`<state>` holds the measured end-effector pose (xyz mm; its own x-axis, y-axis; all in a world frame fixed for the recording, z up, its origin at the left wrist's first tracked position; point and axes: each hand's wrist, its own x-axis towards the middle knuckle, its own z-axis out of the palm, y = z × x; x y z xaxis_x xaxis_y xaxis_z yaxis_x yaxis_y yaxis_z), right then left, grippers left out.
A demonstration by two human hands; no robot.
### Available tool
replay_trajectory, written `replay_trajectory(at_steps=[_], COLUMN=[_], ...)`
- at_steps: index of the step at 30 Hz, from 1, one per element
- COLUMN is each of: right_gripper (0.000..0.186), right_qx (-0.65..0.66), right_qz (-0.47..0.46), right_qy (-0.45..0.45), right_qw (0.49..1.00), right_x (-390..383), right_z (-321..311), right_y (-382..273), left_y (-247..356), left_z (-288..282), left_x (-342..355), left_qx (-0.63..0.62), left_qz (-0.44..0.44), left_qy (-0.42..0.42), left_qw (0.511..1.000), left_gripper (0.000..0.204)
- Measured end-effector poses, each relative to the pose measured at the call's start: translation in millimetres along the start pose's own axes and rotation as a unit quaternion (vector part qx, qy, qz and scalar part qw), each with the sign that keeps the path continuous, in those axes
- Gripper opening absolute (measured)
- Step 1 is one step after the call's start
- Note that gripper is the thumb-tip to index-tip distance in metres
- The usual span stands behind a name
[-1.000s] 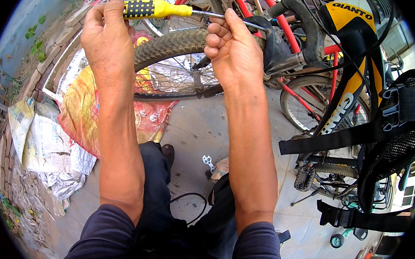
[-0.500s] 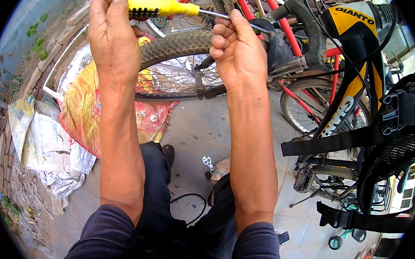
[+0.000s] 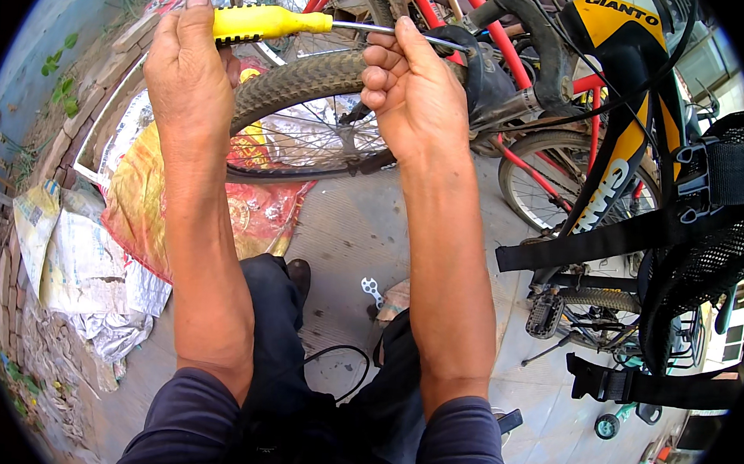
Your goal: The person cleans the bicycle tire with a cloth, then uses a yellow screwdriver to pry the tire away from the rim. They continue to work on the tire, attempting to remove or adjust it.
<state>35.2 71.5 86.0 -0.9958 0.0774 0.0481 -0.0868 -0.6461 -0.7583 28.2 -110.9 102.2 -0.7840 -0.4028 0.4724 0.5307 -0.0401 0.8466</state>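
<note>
My left hand (image 3: 188,81) is closed round the yellow-and-black handle of a screwdriver (image 3: 274,23), held nearly level at the top of the view. The fingers of my right hand (image 3: 421,89) are curled, with thumb and forefinger at the metal shaft. Past the right hand, the shaft runs to the dark upper fork (image 3: 489,81) of a bicycle; how its tip meets the part there is too small to tell. Below both hands is the bicycle's front wheel with a knobbly tyre (image 3: 300,85), turned sideways.
The black-and-yellow bicycle frame (image 3: 630,52) stands on the right, with a black mesh bag and straps (image 3: 719,204) in front. Red bicycle tubes (image 3: 510,48) are behind. Printed sacks (image 3: 97,273) lie left. A flat multi-hole spanner (image 3: 371,291) is on the paving between my feet.
Both hands and the screwdriver have shifted slightly left. The handle has rolled, so less of its black ribbing shows. My left thumb has moved on the handle.
</note>
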Motion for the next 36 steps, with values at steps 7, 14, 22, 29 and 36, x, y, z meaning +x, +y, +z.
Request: replay_trajectory(at_steps=[7, 14, 22, 29, 36], right_gripper=[0.028, 0.018, 0.017, 0.017, 0.026], right_qx=[-0.195, -0.491, -0.589, -0.457, -0.453], right_qz=[0.035, 0.095, 0.088, -0.113, -0.283], right_qy=[-0.037, 0.005, 0.096, 0.163, -0.012], right_qw=[0.979, 0.866, 0.798, 0.867, 0.845], right_x=[-21.7, -49.2, -49.5, -11.4, 22.0], right_z=[-25.1, -61.7, -103.1, -134.6, -110.0], right_y=[-20.6, -70.8, -91.1, -107.8, -104.8], left_y=[-2.1, -1.6, -3.4, -4.7, -7.9], left_z=[-6.1, -0.5, -1.3, 2.1, 3.5], left_x=[4.3, 2.5, 1.8, 1.2, 3.1], left_qx=[0.031, 0.018, 0.016, 0.011, 0.004], left_qz=[0.013, 0.010, -0.014, -0.028, -0.019], left_qy=[-0.028, -0.017, -0.020, -0.015, -0.002], left_qw=[0.999, 1.000, 1.000, 0.999, 1.000], left_gripper=[0.031, 0.034, 0.028, 0.029, 0.031])
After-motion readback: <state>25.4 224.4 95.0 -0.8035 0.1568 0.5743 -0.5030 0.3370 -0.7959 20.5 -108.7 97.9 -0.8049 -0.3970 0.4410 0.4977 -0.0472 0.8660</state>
